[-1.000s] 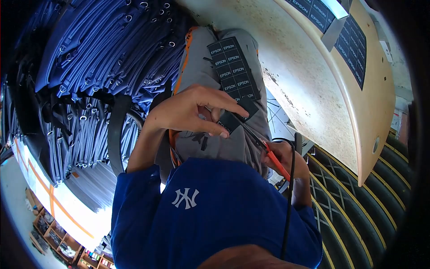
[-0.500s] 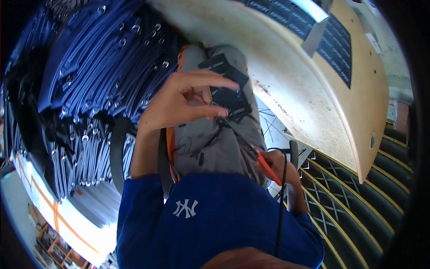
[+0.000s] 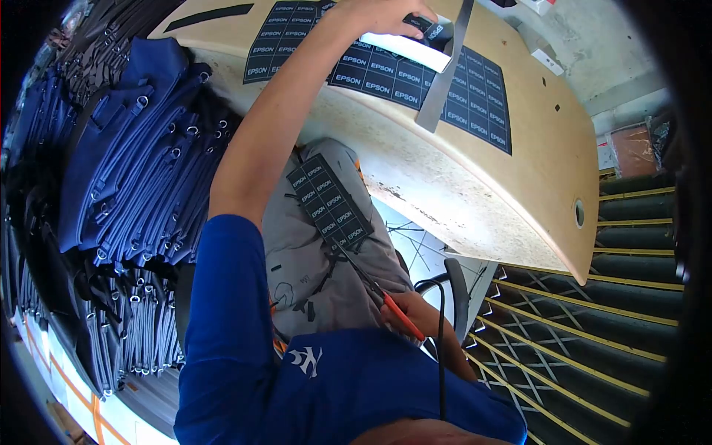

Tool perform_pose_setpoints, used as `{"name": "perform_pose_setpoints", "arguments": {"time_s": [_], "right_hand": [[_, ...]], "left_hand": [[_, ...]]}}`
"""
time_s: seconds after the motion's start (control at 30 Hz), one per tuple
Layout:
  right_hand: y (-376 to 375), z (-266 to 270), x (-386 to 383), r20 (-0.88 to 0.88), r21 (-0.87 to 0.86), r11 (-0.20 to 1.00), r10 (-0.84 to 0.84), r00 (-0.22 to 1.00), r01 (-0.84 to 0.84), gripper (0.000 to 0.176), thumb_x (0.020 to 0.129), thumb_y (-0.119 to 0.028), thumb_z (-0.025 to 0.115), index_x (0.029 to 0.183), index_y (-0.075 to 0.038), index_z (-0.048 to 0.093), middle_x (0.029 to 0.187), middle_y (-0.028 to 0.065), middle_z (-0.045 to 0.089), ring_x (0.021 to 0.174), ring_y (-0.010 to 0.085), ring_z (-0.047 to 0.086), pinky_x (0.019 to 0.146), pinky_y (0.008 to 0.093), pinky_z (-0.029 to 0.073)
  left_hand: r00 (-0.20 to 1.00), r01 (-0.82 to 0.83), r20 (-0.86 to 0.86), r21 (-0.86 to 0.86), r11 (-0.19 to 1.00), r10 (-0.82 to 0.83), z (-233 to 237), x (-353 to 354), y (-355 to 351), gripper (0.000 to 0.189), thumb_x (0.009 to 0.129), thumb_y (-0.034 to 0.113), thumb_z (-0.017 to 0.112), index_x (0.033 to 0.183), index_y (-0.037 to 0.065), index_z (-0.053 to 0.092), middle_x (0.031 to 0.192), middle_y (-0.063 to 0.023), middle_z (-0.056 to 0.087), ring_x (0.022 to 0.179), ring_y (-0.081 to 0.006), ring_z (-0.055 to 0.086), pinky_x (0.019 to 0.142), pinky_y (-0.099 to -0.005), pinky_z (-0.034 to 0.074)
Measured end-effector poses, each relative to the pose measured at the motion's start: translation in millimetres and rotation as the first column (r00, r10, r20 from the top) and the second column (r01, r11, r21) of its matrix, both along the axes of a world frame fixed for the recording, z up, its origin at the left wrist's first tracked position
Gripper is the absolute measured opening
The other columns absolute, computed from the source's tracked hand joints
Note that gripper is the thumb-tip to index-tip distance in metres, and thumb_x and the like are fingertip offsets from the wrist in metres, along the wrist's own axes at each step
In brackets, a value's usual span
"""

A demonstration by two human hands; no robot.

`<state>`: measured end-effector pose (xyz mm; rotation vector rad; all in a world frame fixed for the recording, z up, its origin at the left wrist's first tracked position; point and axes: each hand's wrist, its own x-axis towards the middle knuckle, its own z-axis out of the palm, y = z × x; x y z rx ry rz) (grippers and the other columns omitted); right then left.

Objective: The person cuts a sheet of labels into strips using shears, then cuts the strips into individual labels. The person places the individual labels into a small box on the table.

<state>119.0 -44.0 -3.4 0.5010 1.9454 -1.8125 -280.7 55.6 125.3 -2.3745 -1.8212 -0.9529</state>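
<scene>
My left hand [image 3: 382, 16] reaches over the table to a small white box [image 3: 424, 53]. Its thumb and fingers close around a black EPSON label [image 3: 417, 22] at the box's opening; part of the hand is cut off by the frame's top. Down by my lap, my right hand [image 3: 417, 313] grips scissors [image 3: 400, 314] with orange-red handles. The blades point up and left, their tips at the lower end of a black sheet of EPSON labels [image 3: 330, 204] lying across my thighs.
More EPSON sheets [image 3: 478, 100] lie on the curved wooden table [image 3: 545, 148], with a grey metal strip [image 3: 437, 96] across its edge. Stacks of blue straps with metal rings [image 3: 141, 170] stand at left. A folding gate [image 3: 564, 334] is at right. Dark offcuts lie on my trousers.
My left hand has moved from above my lap up to the white box. The label sheet on my lap is now uncovered. My right hand still holds the scissors, and the view has shifted.
</scene>
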Motion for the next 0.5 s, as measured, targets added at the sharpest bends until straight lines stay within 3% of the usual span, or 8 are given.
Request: {"name": "perform_pose_setpoints", "arguments": {"time_s": [0.07, 0.17, 0.2, 0.27, 0.33, 0.4, 0.47, 0.5], "right_hand": [[0, -8, 7, -0.039, 0.073, 0.997, -0.036, 0.999, 0.039, 0.035, 0.092, -0.032, 0.054, 0.079, 0.000, 0.057, 0.061, 0.0018, 0.052, 0.055, 0.0098, 0.047, 0.052, 0.0280, 0.038], [2, -19, 11, -0.053, 0.093, 0.991, -0.093, 0.994, 0.098, 0.032, 0.091, -0.030, 0.056, 0.080, 0.000, 0.056, 0.062, 0.0049, 0.049, 0.059, 0.0124, 0.046, 0.056, 0.0295, 0.039], [2, -18, 8, -0.043, 0.076, 0.989, -0.125, 0.991, 0.128, 0.031, 0.090, -0.029, 0.057, 0.080, 0.000, 0.056, 0.062, 0.0050, 0.048, 0.060, 0.0129, 0.046, 0.057, 0.0297, 0.039], [3, -24, 3, 0.010, 0.085, 0.985, -0.153, 0.988, 0.152, 0.025, 0.088, -0.023, 0.061, 0.083, 0.000, 0.055, 0.067, 0.0026, 0.051, 0.061, 0.0080, 0.046, 0.055, 0.0261, 0.039], [-1, -28, -6, -0.053, 0.123, 0.960, -0.249, 0.967, 0.253, 0.022, 0.087, -0.022, 0.063, 0.083, -0.001, 0.054, 0.070, 0.0007, 0.051, 0.061, 0.0058, 0.045, 0.055, 0.0239, 0.039], [-4, -30, -18, -0.094, 0.031, 0.951, -0.302, 0.949, 0.306, 0.020, 0.086, -0.020, 0.063, 0.083, -0.003, 0.054, 0.071, -0.0009, 0.050, 0.063, 0.0056, 0.045, 0.057, 0.0229, 0.039], [-6, -40, -25, -0.134, 0.094, 0.891, -0.431, 0.892, 0.445, 0.016, 0.092, -0.017, 0.051, 0.092, -0.001, 0.055, 0.069, -0.0024, 0.049, 0.060, 0.0029, 0.043, 0.053, 0.0188, 0.035], [-10, -44, -33, -0.269, 0.099, 0.851, -0.476, 0.837, 0.516, 0.016, 0.093, -0.016, 0.050, 0.095, -0.001, 0.054, 0.067, -0.0044, 0.046, 0.058, 0.0008, 0.040, 0.051, 0.0175, 0.031]], "left_hand": [[0.997, -0.031, -0.056, 0.251, 0.968, 0.046, 2, 11, -18, 0.036, 0.076, 0.007, 0.068, 0.111, 0.004, 0.061, 0.104, -0.0190, 0.064, 0.096, -0.0316, 0.062, 0.082, -0.0352, 0.047], [0.984, -0.163, 0.117, 0.296, 0.941, 0.134, -1, 26, -70, 0.044, 0.079, 0.010, 0.065, 0.121, 0.002, 0.055, 0.114, -0.0195, 0.059, 0.100, -0.0321, 0.059, 0.085, -0.0368, 0.046], [0.952, -0.247, 0.243, 0.249, 0.936, 0.187, -1, 40, -97, 0.045, 0.079, 0.011, 0.066, 0.123, 0.005, 0.055, 0.116, -0.0196, 0.058, 0.105, -0.0274, 0.057, 0.088, -0.0351, 0.044], [0.942, -0.328, 0.115, 0.514, 0.793, 0.315, -48, 39, -132, 0.024, 0.079, 0.016, 0.071, 0.100, 0.003, 0.066, 0.083, -0.0079, 0.065, 0.070, -0.0060, 0.060, 0.062, -0.0221, 0.046], [0.824, -0.524, 0.395, 0.259, 0.811, 0.406, -82, 73, -178, 0.025, 0.080, 0.016, 0.070, 0.100, 0.002, 0.065, 0.086, -0.0078, 0.066, 0.076, -0.0088, 0.061, 0.070, -0.0246, 0.048], [0.608, -0.608, 0.571, -0.111, 0.786, 0.551, -128, 104, -219, 0.025, 0.079, 0.016, 0.071, 0.100, 0.003, 0.065, 0.083, -0.0111, 0.065, 0.074, -0.0144, 0.063, 0.064, -0.0270, 0.049], [0.447, -0.486, 0.543, -0.521, 0.702, 0.711, -164, 138, -249, 0.031, 0.079, 0.018, 0.071, 0.105, 0.002, 0.064, 0.084, -0.0107, 0.065, 0.075, -0.0162, 0.064, 0.065, -0.0283, 0.051], [0.392, -0.446, 0.552, -0.586, 0.677, 0.736, -181, 158, -258, 0.037, 0.079, 0.020, 0.071, 0.109, 0.000, 0.061, 0.087, -0.0130, 0.065, 0.078, -0.0184, 0.065, 0.067, -0.0295, 0.052]]}}
